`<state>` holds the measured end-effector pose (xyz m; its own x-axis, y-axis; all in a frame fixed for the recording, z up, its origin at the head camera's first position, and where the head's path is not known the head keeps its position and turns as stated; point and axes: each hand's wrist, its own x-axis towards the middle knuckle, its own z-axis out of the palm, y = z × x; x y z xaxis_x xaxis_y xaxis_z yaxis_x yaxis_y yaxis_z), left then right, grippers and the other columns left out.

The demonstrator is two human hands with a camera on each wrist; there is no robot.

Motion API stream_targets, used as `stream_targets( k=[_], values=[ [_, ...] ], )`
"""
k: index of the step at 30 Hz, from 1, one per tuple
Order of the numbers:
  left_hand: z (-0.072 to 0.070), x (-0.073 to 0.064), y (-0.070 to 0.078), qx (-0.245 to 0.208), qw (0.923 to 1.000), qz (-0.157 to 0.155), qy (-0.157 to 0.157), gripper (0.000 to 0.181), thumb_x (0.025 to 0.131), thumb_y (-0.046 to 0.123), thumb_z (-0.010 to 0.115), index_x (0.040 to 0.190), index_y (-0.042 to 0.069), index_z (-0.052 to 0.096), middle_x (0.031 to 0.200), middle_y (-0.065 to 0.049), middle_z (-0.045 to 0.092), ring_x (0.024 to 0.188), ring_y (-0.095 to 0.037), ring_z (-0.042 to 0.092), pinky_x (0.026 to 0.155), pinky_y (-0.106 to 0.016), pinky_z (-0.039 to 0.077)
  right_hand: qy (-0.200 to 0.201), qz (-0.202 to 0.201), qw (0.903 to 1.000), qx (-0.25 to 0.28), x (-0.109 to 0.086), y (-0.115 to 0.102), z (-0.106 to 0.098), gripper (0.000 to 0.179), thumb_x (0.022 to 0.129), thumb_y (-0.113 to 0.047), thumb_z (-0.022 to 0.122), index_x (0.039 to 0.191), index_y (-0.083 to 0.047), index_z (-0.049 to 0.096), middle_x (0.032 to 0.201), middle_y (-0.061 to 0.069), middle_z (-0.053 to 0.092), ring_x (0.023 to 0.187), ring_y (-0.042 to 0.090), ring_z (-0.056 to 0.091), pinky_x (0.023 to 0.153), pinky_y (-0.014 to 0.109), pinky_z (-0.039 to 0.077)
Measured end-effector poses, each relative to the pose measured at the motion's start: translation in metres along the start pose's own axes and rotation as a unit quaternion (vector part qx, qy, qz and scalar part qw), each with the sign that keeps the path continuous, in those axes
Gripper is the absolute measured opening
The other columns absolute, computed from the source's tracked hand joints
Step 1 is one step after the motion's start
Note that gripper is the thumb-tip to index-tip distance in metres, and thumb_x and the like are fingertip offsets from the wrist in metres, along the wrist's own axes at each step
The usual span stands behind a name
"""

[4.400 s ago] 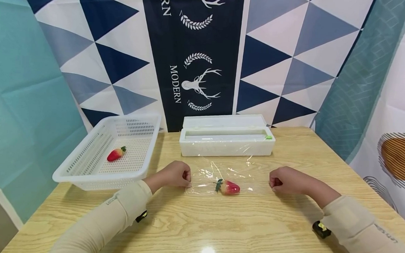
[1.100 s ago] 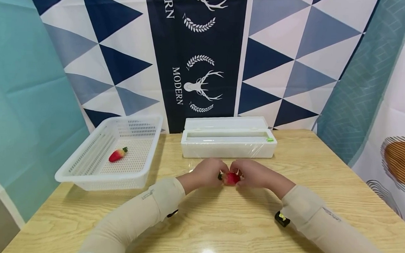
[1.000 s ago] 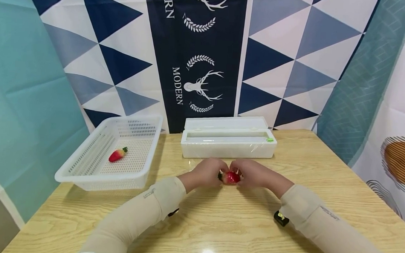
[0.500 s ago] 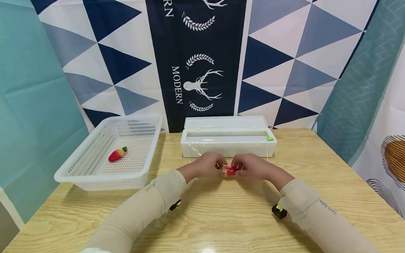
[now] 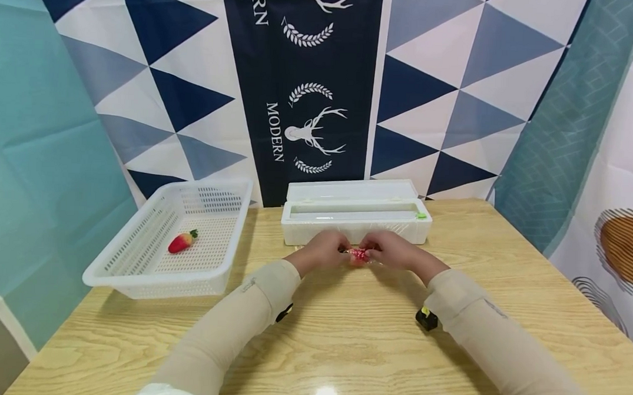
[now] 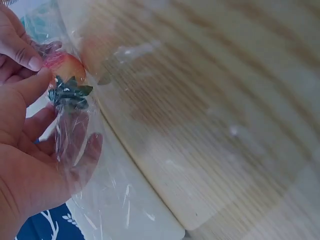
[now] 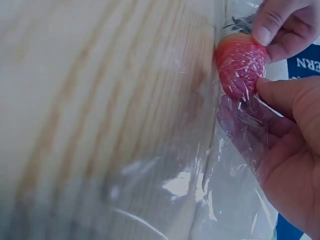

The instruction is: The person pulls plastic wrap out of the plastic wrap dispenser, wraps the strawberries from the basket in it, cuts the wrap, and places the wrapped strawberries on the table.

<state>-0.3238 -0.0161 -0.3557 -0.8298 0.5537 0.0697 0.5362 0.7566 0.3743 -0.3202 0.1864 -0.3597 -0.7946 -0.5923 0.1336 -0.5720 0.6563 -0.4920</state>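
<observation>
A strawberry wrapped in clear plastic film sits between both hands, just in front of the white box. My left hand holds it at the leafy end; in the left wrist view the thumb is on the fruit and the other fingers spread beneath the film. At the red tip, my right hand pinches the fruit with its thumb, fingers behind the film. Wrinkled film covers the strawberry in the right wrist view, and loose film trails off on both sides.
The long white film box stands at the table's back, lid raised, a green slider at its right end. On the left is a white perforated basket with another strawberry inside. A patterned curtain hangs behind the wooden table.
Both hands came from the film's outer ends in to the strawberry and took hold of it. Over the last second they moved it away from me toward the box, with more film round it.
</observation>
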Motion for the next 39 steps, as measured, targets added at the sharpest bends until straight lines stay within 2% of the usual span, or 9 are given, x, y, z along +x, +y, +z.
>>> stream_targets(
  k=[3,8,12,17,21,23,27,34,39],
  values=[
    [-0.001,0.005,0.001,0.026,0.9996,-0.01,0.002,0.018,0.091,0.025,0.069,0.087,0.01,0.077,0.071,0.005,0.06,0.072,-0.011,0.05,0.069,-0.023,0.042,0.018,0.021,0.9996,-0.008,0.004,0.001,0.0,0.002,0.092,-0.001,0.062,0.092,-0.002,0.064,0.08,0.001,0.063,0.075,0.014,0.055,0.071,0.032,0.048],
    [0.0,0.008,0.002,0.024,0.9988,-0.043,0.004,0.019,0.095,0.024,0.064,0.086,0.009,0.071,0.07,0.003,0.057,0.067,-0.012,0.05,0.062,-0.023,0.042,0.041,0.026,0.9967,-0.064,0.009,0.0,-0.001,0.004,0.09,-0.003,0.067,0.088,-0.004,0.07,0.078,0.001,0.063,0.074,0.016,0.055,0.071,0.035,0.049],
    [0.002,0.007,0.002,0.037,0.9976,-0.052,0.024,0.014,0.095,0.024,0.063,0.094,0.011,0.065,0.084,0.004,0.06,0.075,-0.012,0.053,0.068,-0.024,0.045,0.048,0.021,0.9942,-0.094,0.008,-0.002,-0.002,0.007,0.088,-0.003,0.069,0.094,-0.001,0.073,0.086,0.004,0.068,0.082,0.021,0.06,0.08,0.041,0.051],
    [-0.002,0.003,0.0,0.061,0.9967,-0.047,0.023,0.018,0.094,0.025,0.064,0.107,0.013,0.07,0.1,0.003,0.067,0.091,-0.013,0.059,0.083,-0.027,0.048,0.059,0.028,0.9907,-0.119,-0.003,-0.003,-0.008,0.017,0.087,-0.004,0.07,0.103,0.002,0.07,0.1,0.012,0.07,0.097,0.03,0.064,0.09,0.047,0.05],
    [-0.009,-0.005,-0.006,0.06,0.9971,-0.042,0.02,0.029,0.091,0.019,0.068,0.119,0.012,0.069,0.118,0.0,0.066,0.112,-0.017,0.059,0.097,-0.031,0.045,0.069,0.03,0.988,-0.135,-0.014,0.0,-0.018,0.021,0.084,-0.002,0.072,0.104,0.003,0.068,0.104,0.016,0.067,0.099,0.034,0.062,0.09,0.049,0.049],
    [-0.013,-0.01,-0.011,0.047,0.9979,-0.04,0.022,0.034,0.088,0.016,0.07,0.121,0.009,0.067,0.121,-0.004,0.065,0.115,-0.019,0.057,0.099,-0.033,0.044,0.07,0.033,0.9879,-0.134,-0.02,0.004,-0.024,0.022,0.083,-0.001,0.072,0.104,0.003,0.068,0.103,0.016,0.067,0.096,0.034,0.062,0.087,0.049,0.05],
    [-0.022,-0.021,-0.027,0.022,0.9989,-0.022,0.036,0.035,0.083,0.012,0.075,0.116,0.005,0.067,0.113,-0.007,0.066,0.106,-0.021,0.06,0.095,-0.034,0.046,0.072,0.044,0.989,-0.121,-0.033,0.016,-0.033,0.022,0.081,0.002,0.071,0.103,0.005,0.068,0.1,0.016,0.067,0.091,0.033,0.063,0.083,0.049,0.051],
    [-0.029,-0.033,-0.052,-0.078,0.9953,0.002,0.058,0.017,0.08,0.001,0.073,0.096,0.002,0.069,0.092,-0.005,0.066,0.087,-0.017,0.058,0.082,-0.029,0.05,0.081,0.062,0.9893,-0.105,-0.047,0.04,-0.038,0.014,0.08,0.007,0.068,0.091,-0.001,0.067,0.089,0.009,0.066,0.082,0.027,0.061,0.077,0.046,0.051],
    [-0.029,-0.034,-0.062,-0.074,0.9938,-0.002,0.083,0.006,0.084,-0.001,0.069,0.084,0.005,0.068,0.08,-0.001,0.064,0.076,-0.013,0.055,0.072,-0.025,0.048,0.082,0.07,0.9887,-0.104,-0.046,0.051,-0.036,0.013,0.08,0.008,0.065,0.08,-0.005,0.064,0.075,0.001,0.059,0.071,0.02,0.052,0.067,0.038,0.045]
  ],
)
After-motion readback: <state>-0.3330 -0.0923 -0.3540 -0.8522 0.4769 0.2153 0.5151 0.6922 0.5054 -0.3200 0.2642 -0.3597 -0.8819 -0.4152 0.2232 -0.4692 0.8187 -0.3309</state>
